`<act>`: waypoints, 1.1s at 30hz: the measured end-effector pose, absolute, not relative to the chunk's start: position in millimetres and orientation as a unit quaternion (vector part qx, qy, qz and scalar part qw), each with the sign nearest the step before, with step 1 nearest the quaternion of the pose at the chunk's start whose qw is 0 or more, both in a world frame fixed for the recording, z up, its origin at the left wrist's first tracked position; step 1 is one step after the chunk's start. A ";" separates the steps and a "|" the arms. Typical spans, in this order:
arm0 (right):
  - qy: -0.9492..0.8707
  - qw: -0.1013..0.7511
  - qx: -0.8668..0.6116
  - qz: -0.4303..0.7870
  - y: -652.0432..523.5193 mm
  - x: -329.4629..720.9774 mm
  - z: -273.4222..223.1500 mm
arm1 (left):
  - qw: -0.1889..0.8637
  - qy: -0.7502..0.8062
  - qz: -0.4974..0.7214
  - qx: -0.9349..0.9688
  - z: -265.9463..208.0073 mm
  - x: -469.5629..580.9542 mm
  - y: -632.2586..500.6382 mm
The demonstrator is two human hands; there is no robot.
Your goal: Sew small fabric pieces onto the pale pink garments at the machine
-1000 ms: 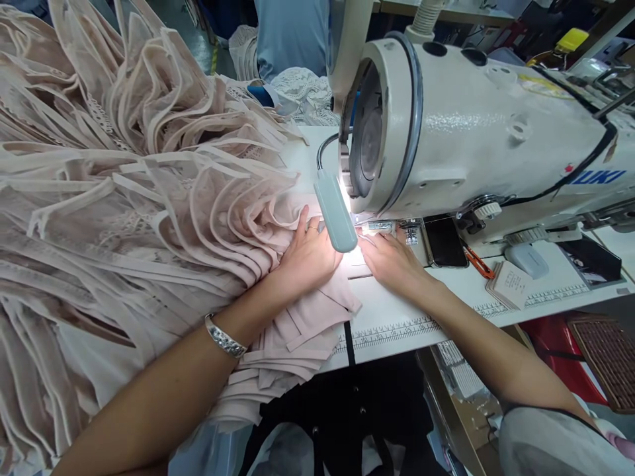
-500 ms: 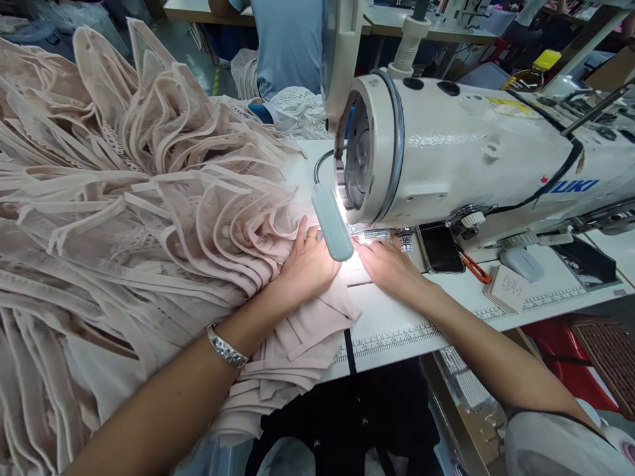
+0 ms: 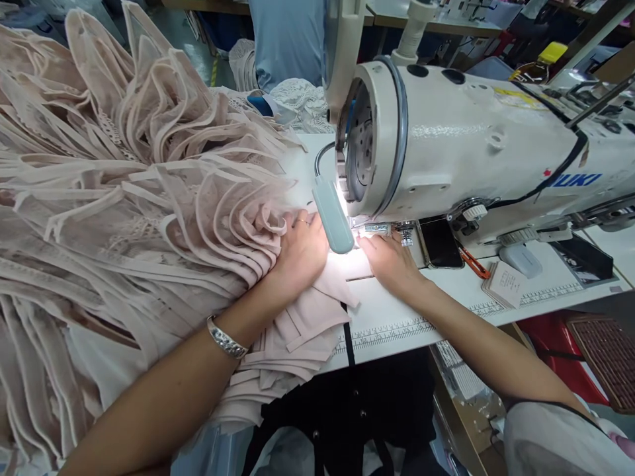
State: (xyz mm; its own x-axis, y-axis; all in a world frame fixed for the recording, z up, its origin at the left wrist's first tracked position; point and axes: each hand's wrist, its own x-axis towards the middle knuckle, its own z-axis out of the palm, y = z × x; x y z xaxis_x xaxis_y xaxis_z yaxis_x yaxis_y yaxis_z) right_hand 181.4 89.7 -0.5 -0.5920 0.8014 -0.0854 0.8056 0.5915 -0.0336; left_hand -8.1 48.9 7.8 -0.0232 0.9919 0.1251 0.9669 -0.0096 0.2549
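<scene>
Pale pink fabric pieces (image 3: 317, 317), layered with straps and mesh, run up to the needle area of a white sewing machine (image 3: 446, 145). My left hand (image 3: 302, 254) lies over the fabric left of the lamp, its fingers bent and closed on a fold. Close to the presser foot, my right hand (image 3: 391, 264) has its fingers drawn together at the fabric's edge; glare blurs the fingertips. A small grey-green lamp (image 3: 333, 215) lights this spot and hides the cloth between the hands.
A large heap of pink garments (image 3: 149, 198) covers the left side. On the right of the white table (image 3: 381, 340) lie a phone (image 3: 441, 243), an orange cutter (image 3: 475, 263), a paper pad (image 3: 505, 284) and a grey mouse-like object (image 3: 520, 260). A person in blue (image 3: 288, 43) is beyond.
My left hand has shifted left, away from the lamp and the needle area, with its fingers more bent. My right hand stays near the presser foot. The view has tilted slightly.
</scene>
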 end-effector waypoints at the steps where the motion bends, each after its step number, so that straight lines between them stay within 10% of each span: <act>1: 0.886 0.032 0.462 -0.036 92.3 181.7 -0.7 | 0.044 0.722 0.149 0.674 7.3 -9.2 50.2; 11: 0.881 -0.060 0.468 -0.029 100.4 190.8 -17.6 | 0.066 0.695 0.315 0.642 5.5 -12.9 45.8; 21: 0.876 -0.149 0.459 -0.009 92.7 195.0 -19.8 | 0.523 0.408 0.552 0.506 59.6 -24.0 26.8; 33: 0.888 -0.167 0.428 -0.015 95.1 196.1 -21.1 | 0.511 0.427 0.594 0.451 56.2 -20.2 42.5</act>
